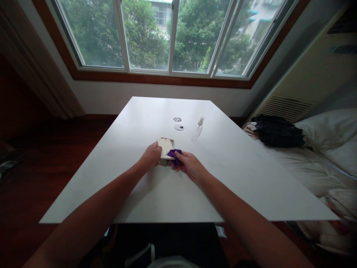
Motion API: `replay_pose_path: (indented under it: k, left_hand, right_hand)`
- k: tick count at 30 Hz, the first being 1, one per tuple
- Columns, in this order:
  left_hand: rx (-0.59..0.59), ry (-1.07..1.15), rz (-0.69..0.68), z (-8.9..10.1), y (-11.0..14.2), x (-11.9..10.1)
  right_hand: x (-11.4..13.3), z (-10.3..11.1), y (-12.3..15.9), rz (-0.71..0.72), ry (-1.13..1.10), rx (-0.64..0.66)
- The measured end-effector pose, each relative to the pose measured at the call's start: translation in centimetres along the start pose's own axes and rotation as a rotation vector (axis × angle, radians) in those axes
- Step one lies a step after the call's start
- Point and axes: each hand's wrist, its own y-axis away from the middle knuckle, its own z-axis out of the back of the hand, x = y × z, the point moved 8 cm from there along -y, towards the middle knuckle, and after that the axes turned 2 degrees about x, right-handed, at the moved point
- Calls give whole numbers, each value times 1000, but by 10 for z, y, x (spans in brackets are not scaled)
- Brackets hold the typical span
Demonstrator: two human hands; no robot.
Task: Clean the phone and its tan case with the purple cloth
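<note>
My left hand (153,153) is closed on the left edge of a flat cream phone-sized piece (166,146), held over the middle of the table. In my right hand (189,163) a bunched purple cloth (175,156) is pinched, and it touches the lower right corner of the cream piece. Behind the top of that piece a brown edge (168,140) shows. Something greyish (164,162) lies beneath it, mostly hidden, so its kind is unclear.
Two small round discs (179,127) lie on the white table (125,134) beyond my hands. To their right stands a clear spray bottle (197,130). A dark bag (279,131) rests on pale bedding at the right. The window is behind the table.
</note>
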Motion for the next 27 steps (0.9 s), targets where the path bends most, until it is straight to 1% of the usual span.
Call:
replay_pose_path:
  k: [2, 5, 9, 11, 14, 17, 20, 23, 27]
  left_hand:
    - [12, 31, 47, -2, 1, 2]
    - [20, 85, 76, -3, 3, 1]
    - [6, 131, 71, -2, 4, -1]
    - [2, 138, 48, -2, 4, -2]
    - [-22, 122, -54, -2, 5, -9]
    - [-42, 87, -229, -4, 10, -23]
    - [-49, 5, -369, -6, 18, -33]
    - [-32, -108, -430, -9, 24, -38]
    - [2, -170, -459, -10, 27, -41]
  right_hand:
    - [2, -1, 0, 6, -18, 6]
    - [5, -3, 1, 19, -29, 21]
    - [6, -3, 2, 23, -30, 28]
    - [6, -2, 2, 23, -24, 21]
    - [4, -2, 4, -18, -17, 0]
    - [3, -5, 5, -57, -16, -2]
    - [3, -7, 6, -51, -21, 6]
    - [4, -5, 7, -49, -33, -13]
    - [1, -8, 9, -108, -86, 7]
